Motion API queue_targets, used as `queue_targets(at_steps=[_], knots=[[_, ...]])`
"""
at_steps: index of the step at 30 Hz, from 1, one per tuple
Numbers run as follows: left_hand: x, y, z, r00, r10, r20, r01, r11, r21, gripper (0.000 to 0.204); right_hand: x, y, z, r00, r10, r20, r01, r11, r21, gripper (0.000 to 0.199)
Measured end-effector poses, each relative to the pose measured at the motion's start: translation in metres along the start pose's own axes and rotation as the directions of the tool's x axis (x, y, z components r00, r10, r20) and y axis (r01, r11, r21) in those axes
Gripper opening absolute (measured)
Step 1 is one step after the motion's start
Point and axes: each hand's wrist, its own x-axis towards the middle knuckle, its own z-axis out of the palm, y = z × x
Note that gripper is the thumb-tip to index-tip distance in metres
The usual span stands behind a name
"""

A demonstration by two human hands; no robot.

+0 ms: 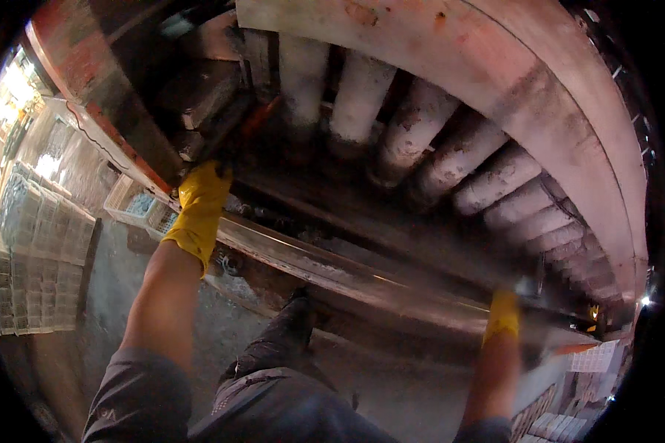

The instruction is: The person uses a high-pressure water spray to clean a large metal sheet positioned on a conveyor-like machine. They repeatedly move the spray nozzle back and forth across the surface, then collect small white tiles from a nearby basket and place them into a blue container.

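A long metal rail (377,286) runs left to right before a row of pale cylinders (419,125). The yellow-gloved left hand (202,203) is near its left part, the right hand (502,316) near its right; shadow and blur prevent telling whether either grips. Left: stacked crates (37,251).

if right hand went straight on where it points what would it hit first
Probably the row of pale cylinders, though depth is unclear and a blurred pale patch just ahead of the right hand may come first.
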Motion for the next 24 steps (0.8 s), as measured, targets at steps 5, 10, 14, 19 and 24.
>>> queue_targets(at_steps=[5,10,14,19,24], knots=[[-0.013,-0.01,0.012,1.0,-0.003,-0.015,0.004,0.999,0.045,0.048,0.003,0.024,0.02,1.0,-0.02,-0.019,0.022,0.995,0.098,0.038],[-0.033,-0.012,0.02,1.0,-0.004,-0.02,0.004,1.0,-0.012,0.048,0.022,0.065,0.051,0.997,-0.024,-0.068,0.041,0.966,0.256,0.04],[-0.045,-0.025,0.031,0.995,0.051,-0.088,-0.053,0.998,-0.023,0.047,0.014,0.07,0.055,0.998,-0.038,-0.048,0.049,0.963,0.265,0.041],[-0.054,-0.032,0.033,0.99,0.069,-0.124,-0.076,0.995,-0.057,0.045,-0.014,0.061,0.035,0.971,-0.236,-0.031,0.23,0.965,-0.127,0.04],[-0.06,-0.039,0.033,0.992,0.057,-0.113,-0.067,0.994,-0.083,0.045,-0.028,0.068,0.048,0.971,-0.197,-0.132,0.185,0.978,-0.102,0.033]])
